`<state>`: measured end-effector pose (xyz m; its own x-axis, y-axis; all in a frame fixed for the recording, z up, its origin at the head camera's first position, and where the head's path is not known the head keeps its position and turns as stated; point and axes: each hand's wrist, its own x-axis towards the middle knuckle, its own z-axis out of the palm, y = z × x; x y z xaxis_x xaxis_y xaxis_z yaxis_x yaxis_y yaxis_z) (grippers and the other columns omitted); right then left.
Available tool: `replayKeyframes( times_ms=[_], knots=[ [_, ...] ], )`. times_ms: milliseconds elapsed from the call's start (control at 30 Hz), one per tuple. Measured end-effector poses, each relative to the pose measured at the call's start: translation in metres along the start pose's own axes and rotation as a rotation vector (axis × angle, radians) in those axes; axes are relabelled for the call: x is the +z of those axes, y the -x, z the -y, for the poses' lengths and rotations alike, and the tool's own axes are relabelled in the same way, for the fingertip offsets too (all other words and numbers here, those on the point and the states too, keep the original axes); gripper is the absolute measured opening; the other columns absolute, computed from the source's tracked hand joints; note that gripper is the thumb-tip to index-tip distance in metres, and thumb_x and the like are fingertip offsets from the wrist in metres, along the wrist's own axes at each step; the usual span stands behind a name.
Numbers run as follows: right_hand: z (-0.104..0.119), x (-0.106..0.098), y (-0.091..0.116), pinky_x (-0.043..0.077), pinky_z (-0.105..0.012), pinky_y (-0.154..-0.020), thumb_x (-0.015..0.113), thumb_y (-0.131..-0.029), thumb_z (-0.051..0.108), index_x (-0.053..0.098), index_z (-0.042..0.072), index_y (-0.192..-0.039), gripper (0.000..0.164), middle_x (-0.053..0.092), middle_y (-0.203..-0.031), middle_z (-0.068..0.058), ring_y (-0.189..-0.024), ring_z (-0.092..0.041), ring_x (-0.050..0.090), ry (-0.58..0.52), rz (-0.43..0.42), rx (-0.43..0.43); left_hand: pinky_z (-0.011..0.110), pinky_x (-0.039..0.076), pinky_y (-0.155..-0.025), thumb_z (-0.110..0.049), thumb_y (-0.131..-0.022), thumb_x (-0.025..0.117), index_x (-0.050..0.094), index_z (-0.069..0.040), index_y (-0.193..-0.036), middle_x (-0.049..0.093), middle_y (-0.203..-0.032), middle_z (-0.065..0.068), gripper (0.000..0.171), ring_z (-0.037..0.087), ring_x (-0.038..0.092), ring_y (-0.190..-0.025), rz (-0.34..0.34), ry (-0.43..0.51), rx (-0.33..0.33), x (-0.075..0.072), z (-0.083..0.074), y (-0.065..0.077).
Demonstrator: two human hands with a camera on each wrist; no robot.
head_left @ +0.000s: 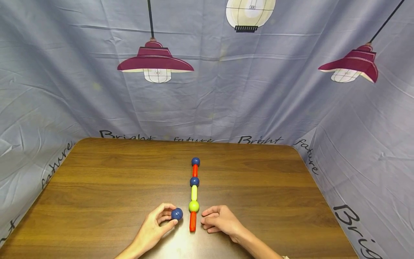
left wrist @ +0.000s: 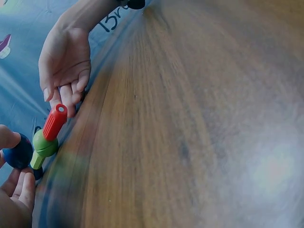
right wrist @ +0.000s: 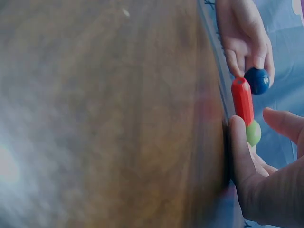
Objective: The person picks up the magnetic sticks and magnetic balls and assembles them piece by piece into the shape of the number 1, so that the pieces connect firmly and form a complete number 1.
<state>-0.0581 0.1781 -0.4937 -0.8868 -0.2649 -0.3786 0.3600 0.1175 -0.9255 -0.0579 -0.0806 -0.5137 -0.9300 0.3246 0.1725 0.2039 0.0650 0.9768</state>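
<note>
A chain of toy balls and rods runs front to back on the table. At its far end is a blue ball [head_left: 195,162], then a red rod [head_left: 195,171], a second blue ball [head_left: 194,181], a yellow-green rod [head_left: 194,193], a green ball [head_left: 193,206] and a near red rod [head_left: 192,221]. My left hand [head_left: 153,225] pinches a loose blue ball [head_left: 176,214] between thumb and fingers, just left of the chain. To the right of the near red rod, my right hand [head_left: 223,221] has loosely bent fingers and holds nothing.
The brown wooden table [head_left: 97,187] has rounded far corners. Grey-blue curtains [head_left: 207,90] with printed lamps and lettering hang along its back and sides.
</note>
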Motion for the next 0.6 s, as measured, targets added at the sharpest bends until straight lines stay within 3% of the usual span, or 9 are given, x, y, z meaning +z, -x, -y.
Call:
replayKeyframes(
  times_ms=[600],
  knots=[
    [-0.003,0.015,-0.003,0.058,-0.026,-0.052,0.078,-0.087,0.01,0.068,-0.004,-0.099,0.021,0.072,-0.08,-0.013,-0.059,-0.015,0.067,0.06,-0.008,0.019,0.023,0.053,-0.09,-0.002,-0.087,0.075,0.06,0.004,-0.116,0.064,-0.11,0.016,0.032,0.015,0.063,-0.098,0.023,0.004,-0.022,0.002,-0.001,0.004]
  ],
)
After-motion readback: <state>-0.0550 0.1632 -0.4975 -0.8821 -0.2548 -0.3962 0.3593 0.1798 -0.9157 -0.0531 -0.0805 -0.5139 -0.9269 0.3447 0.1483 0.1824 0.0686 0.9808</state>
